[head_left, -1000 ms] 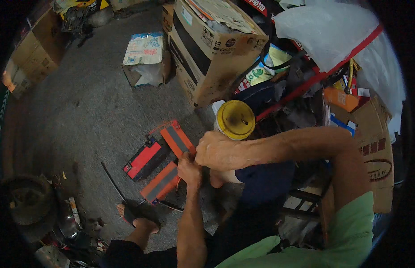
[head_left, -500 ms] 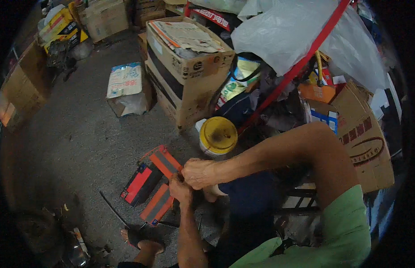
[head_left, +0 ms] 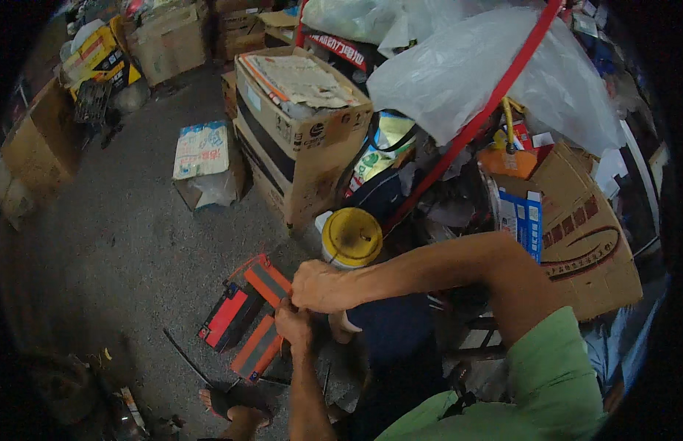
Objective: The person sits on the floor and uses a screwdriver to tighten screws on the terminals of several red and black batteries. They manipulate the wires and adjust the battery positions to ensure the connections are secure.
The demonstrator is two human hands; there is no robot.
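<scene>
My right hand [head_left: 321,287] is closed in a fist at the end of an orange battery-like block with a grey stripe [head_left: 268,283]. Just below it, my left hand [head_left: 293,323] is closed too, its fingers bunched close to the right hand. Whatever lies between the fingers is hidden. A second orange striped block [head_left: 257,348] rests beside my left hand. Left of these two lies a red and black block [head_left: 227,314], apart from both hands. Thin red wire [head_left: 242,263] shows at the far end of the first block.
A bucket with a yellow lid [head_left: 352,234] stands beyond my right wrist. Behind it rise a tall cardboard box [head_left: 301,140] and a smaller box [head_left: 202,156]. Clear plastic sheeting [head_left: 429,81] and a red bar [head_left: 488,110] are at right. A thin dark rod [head_left: 185,356] lies at left.
The whole view has shifted a little, with the boxes and bucket now lower and slightly left. My right forearm lies flatter. Both hands stay closed together at the orange blocks.
</scene>
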